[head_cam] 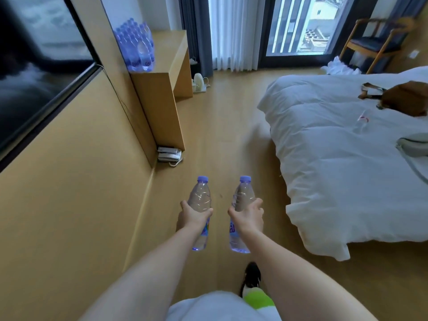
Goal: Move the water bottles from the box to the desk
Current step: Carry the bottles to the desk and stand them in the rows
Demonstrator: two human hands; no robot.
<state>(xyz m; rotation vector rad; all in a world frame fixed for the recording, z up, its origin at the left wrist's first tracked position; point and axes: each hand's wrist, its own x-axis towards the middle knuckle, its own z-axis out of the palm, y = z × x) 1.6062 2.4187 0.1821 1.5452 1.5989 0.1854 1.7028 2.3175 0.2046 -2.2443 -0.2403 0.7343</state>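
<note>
Clear plastic bottles were carried one per hand: the left hand (193, 215) gripped the left bottle (199, 200), the right hand (247, 216) gripped the right bottle (242, 198), both upright mid-body, probably for setting beside the cluster (136, 46) on the desk (166, 56) ahead.

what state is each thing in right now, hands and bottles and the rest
left hand: grips the left bottle at mid-body
right hand: grips the right bottle at mid-body
left bottle: capped, upright, held above the floor
right bottle: capped, upright, held above the floor
bottles on the desk: capped, standing upright in a cluster
curtain: partly drawn
telephone: on the floor by the desk
</note>
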